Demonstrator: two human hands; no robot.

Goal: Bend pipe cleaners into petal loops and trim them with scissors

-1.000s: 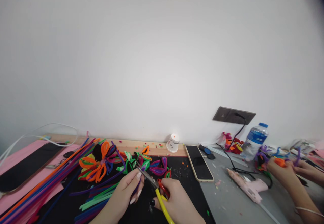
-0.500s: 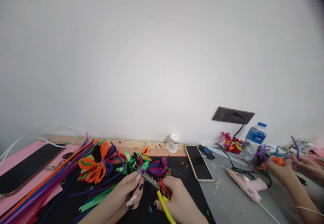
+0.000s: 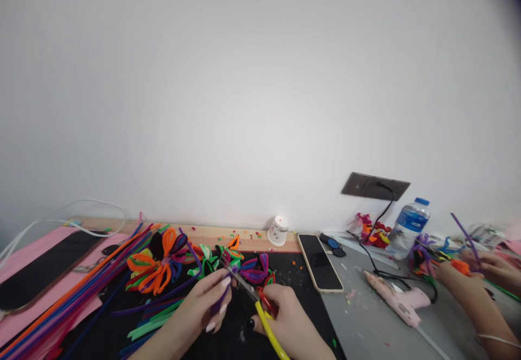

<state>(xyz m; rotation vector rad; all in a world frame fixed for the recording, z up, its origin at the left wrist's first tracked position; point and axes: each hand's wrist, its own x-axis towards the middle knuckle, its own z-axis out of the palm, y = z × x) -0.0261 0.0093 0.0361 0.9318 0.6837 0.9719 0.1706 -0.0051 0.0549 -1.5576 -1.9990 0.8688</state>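
My right hand (image 3: 280,319) is closed round the red and yellow handles of a pair of scissors (image 3: 246,285). Their blades point up and left, reaching the fingertips of my left hand (image 3: 209,301). Pinched in that left hand is a purple pipe cleaner (image 3: 220,300), its upper end at the blades; whether they touch it I cannot tell. Just beyond the hands lie several looped pipe-cleaner shapes, among them a purple and magenta one (image 3: 255,271) and a green one (image 3: 207,261). A large orange pipe-cleaner flower (image 3: 160,262) lies to the left.
Bundled long pipe cleaners (image 3: 77,289) lie at left, over pink sheets (image 3: 49,246). A paper cup (image 3: 278,231), a phone (image 3: 321,263), a pink glue gun (image 3: 401,297) with its cord and a water bottle (image 3: 410,227) stand or lie rightward. A co-worker's hands (image 3: 459,276) work at far right.
The scissors and my right hand have shifted slightly down and right. My left hand's fingers have rolled a little, turning the purple pipe cleaner. The co-worker's hands have moved too.
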